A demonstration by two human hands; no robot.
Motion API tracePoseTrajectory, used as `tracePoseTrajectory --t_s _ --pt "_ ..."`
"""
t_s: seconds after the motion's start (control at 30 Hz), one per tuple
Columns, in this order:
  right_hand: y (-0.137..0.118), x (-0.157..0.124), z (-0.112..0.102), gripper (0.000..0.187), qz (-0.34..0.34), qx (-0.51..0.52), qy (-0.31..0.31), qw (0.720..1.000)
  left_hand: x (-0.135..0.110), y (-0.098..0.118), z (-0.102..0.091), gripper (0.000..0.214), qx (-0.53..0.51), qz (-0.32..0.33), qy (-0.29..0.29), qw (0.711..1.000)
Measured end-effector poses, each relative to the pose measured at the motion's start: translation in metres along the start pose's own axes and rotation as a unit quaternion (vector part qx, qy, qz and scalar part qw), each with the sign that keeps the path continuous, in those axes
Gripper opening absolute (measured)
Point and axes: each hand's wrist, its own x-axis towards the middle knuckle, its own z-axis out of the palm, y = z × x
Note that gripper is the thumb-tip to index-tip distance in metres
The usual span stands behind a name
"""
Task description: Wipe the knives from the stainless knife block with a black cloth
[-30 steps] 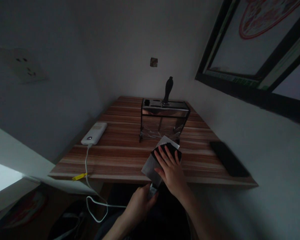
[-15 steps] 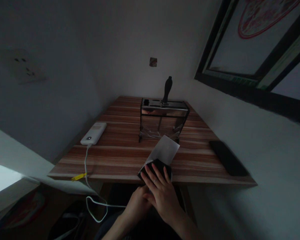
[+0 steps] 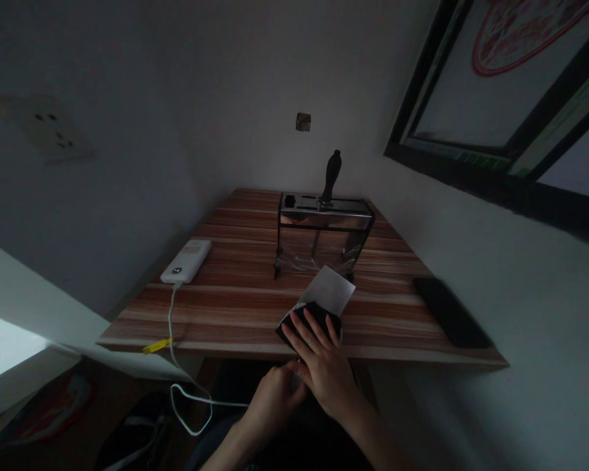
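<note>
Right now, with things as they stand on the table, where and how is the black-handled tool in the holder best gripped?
Probably around the middle of its black handle, coming from the near side and slightly above. The handle rises clear of the holder, nearly upright and leaning slightly right, so fingers should wrap around it easily.

"What stands in the way ahead?"
"The broad blade (image 3: 330,290), then the stand (image 3: 324,221) with its upright handle (image 3: 332,175)."
"Any passage?"
"Left, between stand and white device (image 3: 188,260); right, between stand and black slab (image 3: 451,313)."
</note>
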Motion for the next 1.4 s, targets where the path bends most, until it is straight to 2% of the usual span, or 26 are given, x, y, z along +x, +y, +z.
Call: tracePoseTrajectory --t_s 0.53,0.83,1.07,1.4 --pt "0.046 0.028 -0.007 0.055 0.049 -0.051 0.038 0.997 -0.004 0.01 -0.004 0.028 0.001 -0.045 0.002 0.999" --pt "0.071 0.039 -0.007 0.051 0.089 -0.044 0.068 0.993 -0.006 0.016 -0.008 0.029 0.015 -0.041 -0.006 0.999" --pt "0.071 0.039 -0.006 0.053 0.097 -0.044 0.073 0.992 -0.006 0.014 -0.008 0.029 0.008 -0.047 0.0 0.999" --pt "0.051 0.026 -0.007 0.057 0.071 -0.037 0.037 0.996 -0.006 0.013 -0.007 0.032 0.0 -0.048 -0.018 0.999"
